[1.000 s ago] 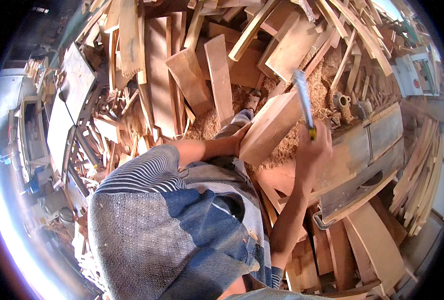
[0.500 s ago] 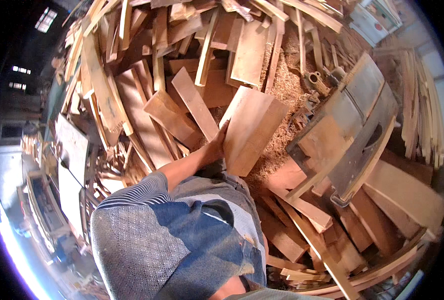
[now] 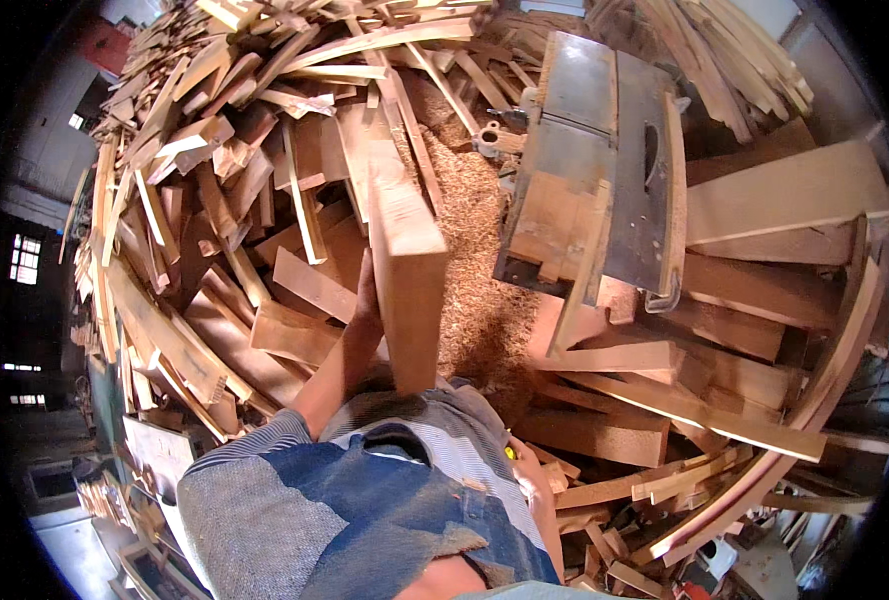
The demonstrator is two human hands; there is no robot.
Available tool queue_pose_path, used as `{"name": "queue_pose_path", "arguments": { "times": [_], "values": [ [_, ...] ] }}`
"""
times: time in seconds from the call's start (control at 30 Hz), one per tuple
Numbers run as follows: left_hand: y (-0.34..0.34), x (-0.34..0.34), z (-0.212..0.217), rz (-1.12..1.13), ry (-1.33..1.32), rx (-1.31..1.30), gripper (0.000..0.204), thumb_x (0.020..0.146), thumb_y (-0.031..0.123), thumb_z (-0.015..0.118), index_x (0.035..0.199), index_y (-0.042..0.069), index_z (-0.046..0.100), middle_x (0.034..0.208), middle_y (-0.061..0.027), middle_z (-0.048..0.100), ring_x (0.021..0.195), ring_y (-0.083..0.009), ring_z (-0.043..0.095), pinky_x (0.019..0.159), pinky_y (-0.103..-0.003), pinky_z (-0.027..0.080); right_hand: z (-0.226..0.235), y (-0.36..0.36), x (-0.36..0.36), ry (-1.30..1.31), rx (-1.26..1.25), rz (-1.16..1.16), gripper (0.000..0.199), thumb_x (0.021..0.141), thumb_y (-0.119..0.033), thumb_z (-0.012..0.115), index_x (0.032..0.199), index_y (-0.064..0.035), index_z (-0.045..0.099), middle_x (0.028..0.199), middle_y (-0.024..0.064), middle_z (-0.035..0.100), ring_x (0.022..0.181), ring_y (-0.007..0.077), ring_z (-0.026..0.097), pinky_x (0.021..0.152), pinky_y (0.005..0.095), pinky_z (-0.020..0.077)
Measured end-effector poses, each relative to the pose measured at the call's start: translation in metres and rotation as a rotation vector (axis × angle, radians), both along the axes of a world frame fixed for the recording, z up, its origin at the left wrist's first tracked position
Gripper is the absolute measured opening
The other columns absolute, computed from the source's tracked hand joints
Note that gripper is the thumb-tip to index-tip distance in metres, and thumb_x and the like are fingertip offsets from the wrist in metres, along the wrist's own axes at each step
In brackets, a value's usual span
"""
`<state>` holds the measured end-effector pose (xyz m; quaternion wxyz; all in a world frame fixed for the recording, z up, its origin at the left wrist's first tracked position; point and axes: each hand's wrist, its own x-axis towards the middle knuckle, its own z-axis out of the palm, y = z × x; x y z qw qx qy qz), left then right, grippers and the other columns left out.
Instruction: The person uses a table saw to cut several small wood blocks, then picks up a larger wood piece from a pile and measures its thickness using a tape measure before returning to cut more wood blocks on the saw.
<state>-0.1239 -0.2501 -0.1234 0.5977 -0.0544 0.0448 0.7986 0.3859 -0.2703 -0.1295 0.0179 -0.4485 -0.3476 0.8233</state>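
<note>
"How does the block (image 3: 414, 310) look from your end?"

"I see a thick, straight-edged piece of wood, pale on its lit upper face and warmer brown on the one below. It's tipped, its long side running away from my camera."

"Where is it?"

"Up in the air near the middle of my view, in front of the person's body. Its lower end overlaps the clothes (image 3: 465, 420), and I can't tell whether it touches them. Sawdust (image 3: 475, 310) lies just right of it, and beyond that I have a grey metal tabletop (image 3: 580, 85) with a slot."

"And the left hand (image 3: 368, 295)?"

"Pressed to the block's left side, gripping it. I make out part of the hand; the block hides the rest, so I can't count fingers."

"The right hand (image 3: 531, 472)?"

"Low by the hip, well apart from the block. A small yellow bit (image 3: 511, 453) shows beside it, but I can't tell how far the fingers are curled or whether they hold it."

"What's around?"

"Offcuts (image 3: 200, 135) heaped at upper left, and wide boards (image 3: 785, 195) to the right of the tabletop."
</note>
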Motion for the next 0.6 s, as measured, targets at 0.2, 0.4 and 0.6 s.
{"name": "queue_pose_path", "arguments": {
  "times": [0.2, 0.4, 0.6],
  "values": [
    [-0.001, 0.003, 0.004, -0.051, -0.069, 0.086, 0.052, 0.106, 0.048, 0.052, 0.144, 0.014, 0.051, 0.136, -0.0073, 0.06, 0.124, -0.0254, 0.06, 0.107, -0.045, 0.046, 0.015, -0.017, 0.003, -0.197, 0.448, -0.081, 0.051, 0.081, -0.006, 0.077, 0.131, -0.0003, 0.067, 0.107, 0.0047, 0.072, 0.092, 0.0155, 0.067, 0.081, 0.0302, 0.0525],
    [0.006, 0.001, 0.006, -0.122, -0.108, 0.163, 0.047, 0.106, 0.044, 0.052, 0.141, 0.013, 0.052, 0.132, -0.006, 0.063, 0.121, -0.0253, 0.062, 0.107, -0.046, 0.046, -0.016, -0.04, 0.018, -0.303, 0.65, -0.177, 0.047, 0.081, -0.007, 0.076, 0.128, -0.0037, 0.071, 0.12, 0.015, 0.072, 0.111, 0.0257, 0.068, 0.09, 0.0349, 0.0521],
    [-0.012, 0.007, 0.018, -0.094, -0.112, 0.109, 0.034, 0.105, 0.035, 0.054, 0.13, 0.011, 0.054, 0.118, -0.0034, 0.064, 0.113, -0.0244, 0.064, 0.1, -0.044, 0.049, -0.071, -0.067, 0.031, -0.25, 0.727, -0.183, 0.068, 0.083, -0.015, 0.08, 0.146, -0.0061, 0.056, 0.137, 0.0144, 0.064, 0.125, 0.0294, 0.061, 0.104, 0.0405, 0.048]
  ]
}}
